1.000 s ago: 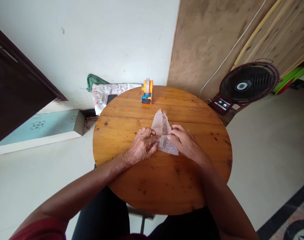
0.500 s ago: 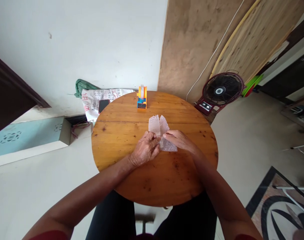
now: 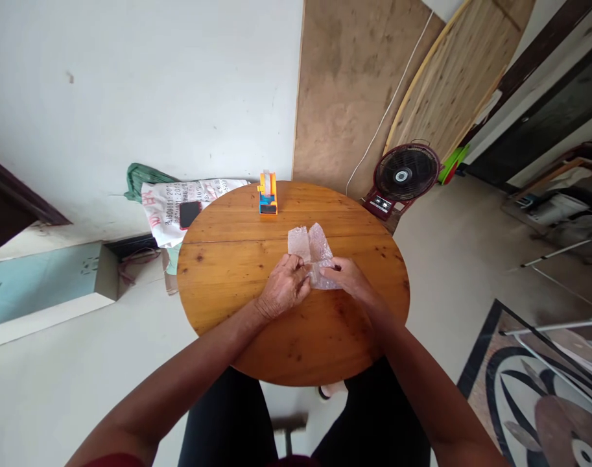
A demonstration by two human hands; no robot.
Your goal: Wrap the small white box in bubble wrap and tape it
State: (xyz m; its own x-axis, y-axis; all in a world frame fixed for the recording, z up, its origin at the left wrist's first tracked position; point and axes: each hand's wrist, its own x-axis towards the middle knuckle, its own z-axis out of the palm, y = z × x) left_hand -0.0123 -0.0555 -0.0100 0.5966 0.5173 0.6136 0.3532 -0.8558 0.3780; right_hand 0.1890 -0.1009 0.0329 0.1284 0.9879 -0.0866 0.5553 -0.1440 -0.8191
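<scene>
A piece of clear bubble wrap (image 3: 319, 244), split at its far edge into two flaps, is between my hands over the round wooden table. My left hand (image 3: 286, 283) is closed on its near left part, with the fingers curled. My right hand (image 3: 348, 275) pinches the right part between thumb and fingers. Whether anything lies inside the wrap cannot be made out. Beyond it, near the table's far edge, stands an orange and blue tape dispenser (image 3: 268, 194) with a roll of tape; neither hand touches it.
The round wooden table (image 3: 218, 272) stands close to the wall. Behind its far left edge lie a white printed sack (image 3: 162, 217) and a dark flat object (image 3: 189, 214). A dark red fan (image 3: 403, 176) stands past the right edge. A pale blue box (image 3: 47, 285) is on the floor at left.
My right hand has shifted and now pinches the bubble wrap's right part, its fingers more bent. My left hand keeps its hold. The camera view has turned slightly right.
</scene>
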